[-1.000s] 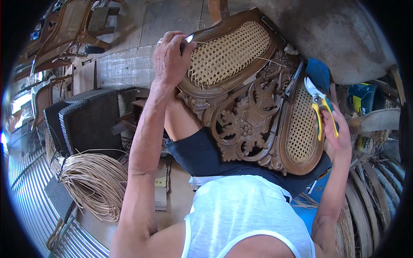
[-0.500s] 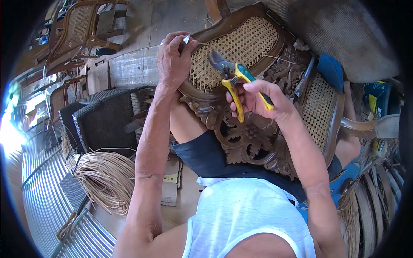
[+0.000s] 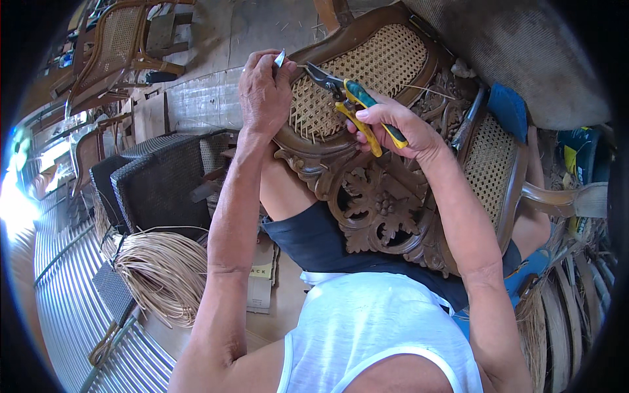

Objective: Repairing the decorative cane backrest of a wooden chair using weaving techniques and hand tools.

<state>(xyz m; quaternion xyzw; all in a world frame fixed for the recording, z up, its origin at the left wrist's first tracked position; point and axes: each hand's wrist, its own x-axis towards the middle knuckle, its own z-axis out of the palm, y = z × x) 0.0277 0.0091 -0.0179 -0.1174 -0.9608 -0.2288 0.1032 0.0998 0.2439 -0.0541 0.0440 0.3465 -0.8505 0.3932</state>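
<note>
My right hand (image 3: 396,128) is closed round yellow-and-green pruning shears (image 3: 359,105). Their dark blades reach up-left to a thin cane strand (image 3: 301,65) beside my left fingertips. My left hand (image 3: 265,95) is closed at the left edge of the carved wooden chair frame (image 3: 301,147). A shiny pointed metal tool (image 3: 280,57) juts up between its thumb and fingers; the rest of it is hidden in the hand. Behind the shears lies the woven cane panel (image 3: 377,56), with loose strand ends along its lower left edge. The chair frame rests across my legs.
A second cane panel (image 3: 488,164) fills the frame's right part, near a blue pad (image 3: 506,111). A coil of cane (image 3: 160,275) lies at the left, below a dark woven seat (image 3: 160,183). Another cane chair (image 3: 114,42) stands far left.
The shears have moved up and left, bringing their blades from over the panel to the strand near my left fingertips. My left hand has barely moved.
</note>
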